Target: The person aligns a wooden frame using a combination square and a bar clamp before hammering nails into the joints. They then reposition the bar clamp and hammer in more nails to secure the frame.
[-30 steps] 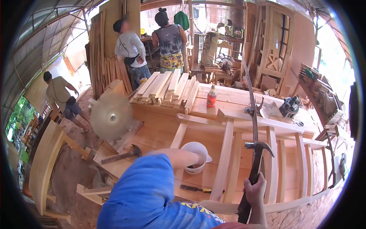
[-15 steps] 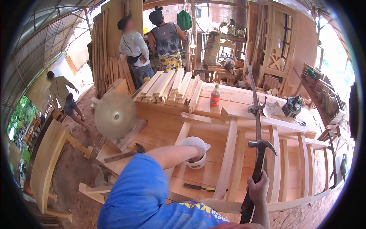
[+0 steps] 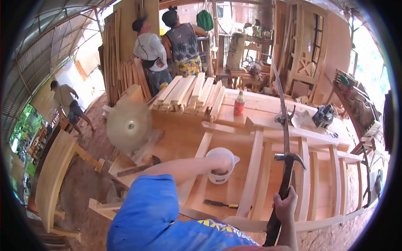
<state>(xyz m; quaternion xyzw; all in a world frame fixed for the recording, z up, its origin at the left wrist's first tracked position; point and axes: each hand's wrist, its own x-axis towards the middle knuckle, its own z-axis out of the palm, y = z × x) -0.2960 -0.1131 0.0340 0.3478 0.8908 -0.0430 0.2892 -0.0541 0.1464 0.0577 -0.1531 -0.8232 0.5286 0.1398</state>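
My left hand (image 3: 225, 163) reaches down into a white plastic bucket (image 3: 218, 180), its fingers hidden below the rim among small dark bits. In my right hand (image 3: 285, 203) a claw hammer (image 3: 288, 172) is held upright by its dark handle, head uppermost. The bucket stands on wide boards, inside a ladder-like wooden frame (image 3: 252, 175). A chisel (image 3: 222, 204) with a black and yellow handle lies in front of the bucket. Another hammer (image 3: 136, 169) rests on the boards to the left, partly covered by my left forearm.
A spinning fan (image 3: 129, 125) stands at the left. Stacked wood strips (image 3: 184, 96), a red-labelled bottle (image 3: 239, 103) and a power tool (image 3: 323, 116) sit on the far bench. A long thin bar (image 3: 279, 92) rises behind the hammer head. Two people (image 3: 167, 46) stand behind; another person (image 3: 67, 100) is at left.
My left hand has stayed in the bucket, with the forearm lower and now overlapping the loose hammer more. My right hand keeps its hold on the hammer. The view has shifted slightly.
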